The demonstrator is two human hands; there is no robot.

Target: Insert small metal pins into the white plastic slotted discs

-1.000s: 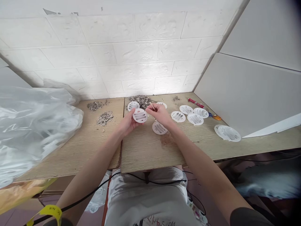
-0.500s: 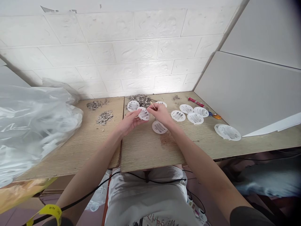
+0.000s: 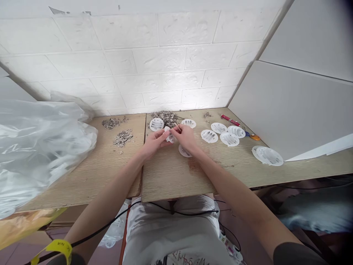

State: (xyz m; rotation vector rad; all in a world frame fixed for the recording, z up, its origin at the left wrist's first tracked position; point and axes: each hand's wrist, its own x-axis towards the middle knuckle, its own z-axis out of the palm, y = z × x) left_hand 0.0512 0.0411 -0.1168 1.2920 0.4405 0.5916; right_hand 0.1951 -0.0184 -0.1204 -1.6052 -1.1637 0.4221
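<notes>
Left grip [image 3: 153, 143] on white disc [image 3: 171, 139], grey pile [image 3: 167, 118] and slotted disc [image 3: 157, 124] beyond

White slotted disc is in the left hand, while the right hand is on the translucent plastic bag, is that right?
Not quite: the head view shows the right hand at the white slotted disc, not on the translucent plastic bag. The disc is in the left hand, as you said.

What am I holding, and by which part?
Left hand: a white slotted disc, by its left edge. Right hand: a pale stick, grip spot unclear, fingertips at the disc.
</notes>
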